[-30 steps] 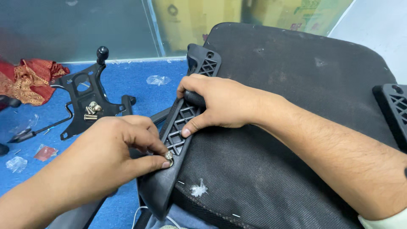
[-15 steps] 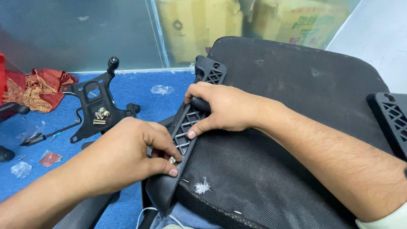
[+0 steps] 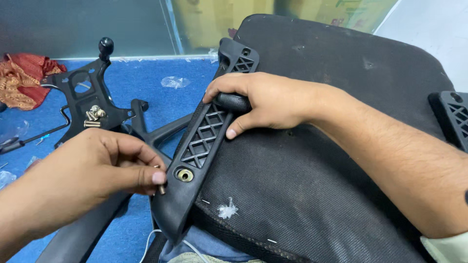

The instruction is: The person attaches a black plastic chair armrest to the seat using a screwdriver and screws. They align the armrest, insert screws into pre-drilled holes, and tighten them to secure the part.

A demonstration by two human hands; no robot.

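Fingers [image 3: 155, 176] of left hand [image 3: 92, 170] pinch a bolt [image 3: 161, 189], now pulled just off the washered hole [image 3: 185, 175] in bracket [image 3: 204, 141] at seat's [image 3: 317, 160] left edge; right hand [image 3: 265, 102] clenched on bracket, steadying it.

seat cushion [image 3: 331, 160] fills the right side, lying underside up on the floor [image 3: 146, 83]. armrest bracket [image 3: 204, 141] lies along its left edge; a second bracket [image 3: 451, 117] sits at the far right edge. right hand [image 3: 263, 102] on the middle of the left bracket, left hand [image 3: 92, 170] just beside its lower end, a screw [image 3: 161, 187] in the fingertips next to the bolt hole [image 3: 185, 175]. left of the seat: metal plate [image 3: 90, 97] with loose screws [image 3: 94, 116] on it; cloth [image 3: 24, 80] beyond at far left.
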